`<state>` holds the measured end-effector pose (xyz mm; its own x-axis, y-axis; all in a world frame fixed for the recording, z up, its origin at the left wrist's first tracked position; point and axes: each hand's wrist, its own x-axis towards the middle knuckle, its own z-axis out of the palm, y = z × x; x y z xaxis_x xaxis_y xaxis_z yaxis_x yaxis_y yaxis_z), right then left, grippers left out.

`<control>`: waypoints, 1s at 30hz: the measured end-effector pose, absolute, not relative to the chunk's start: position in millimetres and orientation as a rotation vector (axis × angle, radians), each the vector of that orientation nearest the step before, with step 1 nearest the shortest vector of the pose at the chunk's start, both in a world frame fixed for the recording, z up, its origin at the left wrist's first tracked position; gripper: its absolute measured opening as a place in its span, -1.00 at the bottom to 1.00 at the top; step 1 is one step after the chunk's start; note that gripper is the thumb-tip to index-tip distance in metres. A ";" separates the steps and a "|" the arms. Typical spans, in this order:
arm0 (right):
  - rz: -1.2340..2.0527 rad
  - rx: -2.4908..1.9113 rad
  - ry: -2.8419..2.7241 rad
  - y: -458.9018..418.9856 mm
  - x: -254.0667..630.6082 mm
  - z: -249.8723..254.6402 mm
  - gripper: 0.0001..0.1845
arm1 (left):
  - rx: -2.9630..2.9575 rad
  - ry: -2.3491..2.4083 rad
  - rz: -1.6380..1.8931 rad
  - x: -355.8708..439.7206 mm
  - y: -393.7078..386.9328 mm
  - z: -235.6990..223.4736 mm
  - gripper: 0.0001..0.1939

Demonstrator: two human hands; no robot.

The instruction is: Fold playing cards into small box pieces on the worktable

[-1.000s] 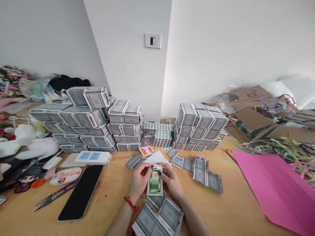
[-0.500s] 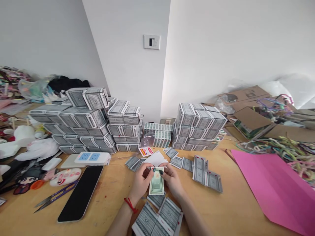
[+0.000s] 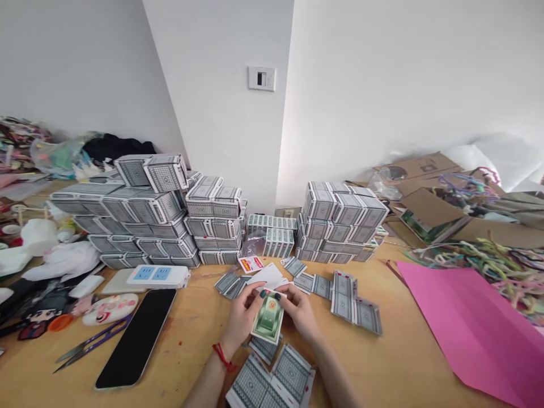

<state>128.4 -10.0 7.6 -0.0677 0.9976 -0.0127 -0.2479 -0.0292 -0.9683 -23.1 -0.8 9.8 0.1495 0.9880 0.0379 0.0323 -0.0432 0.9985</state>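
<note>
Both hands pinch the far end of a playing card (image 3: 268, 318) with a green back, low over the table; whether it is one card or a thin stack I cannot tell. My left hand (image 3: 241, 314) has its thumb on the card's upper left corner, a red cord round the wrist. On the upper right corner lies the thumb of my right hand (image 3: 298, 310). Folded grey-patterned cards (image 3: 272, 379) lie between my forearms. Just beyond my fingers are a white card (image 3: 267, 274) and a red-and-yellow card (image 3: 250, 264).
Blocks folded from grey cards stand stacked at left (image 3: 127, 221) and right (image 3: 342, 221), with green-card blocks (image 3: 278, 241) between. A phone (image 3: 136, 340), thread snips (image 3: 91, 343) and power strip (image 3: 159, 275) lie left. Pink paper (image 3: 471, 328) and an open carton (image 3: 437, 212) are right.
The green card has turned, its near end swinging slightly left, and its back shows more clearly. Both hands keep their pinch on it. The whole view has shifted slightly.
</note>
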 end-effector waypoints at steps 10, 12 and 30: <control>1.396 -0.843 -0.664 -3.3 151.0 25.7 -0.75 | 1.436 1.230 1.136 -24.7 9.6 2.6 -0.71; 1.304 -0.895 -0.618 -1.2 160.5 31.3 -0.77 | 1.503 1.246 1.102 -23.8 8.6 5.0 -0.70; 0.424 -1.624 -0.801 -27.2 295.8 46.6 -0.48 | 1.749 1.339 0.965 -23.5 6.4 4.5 -0.71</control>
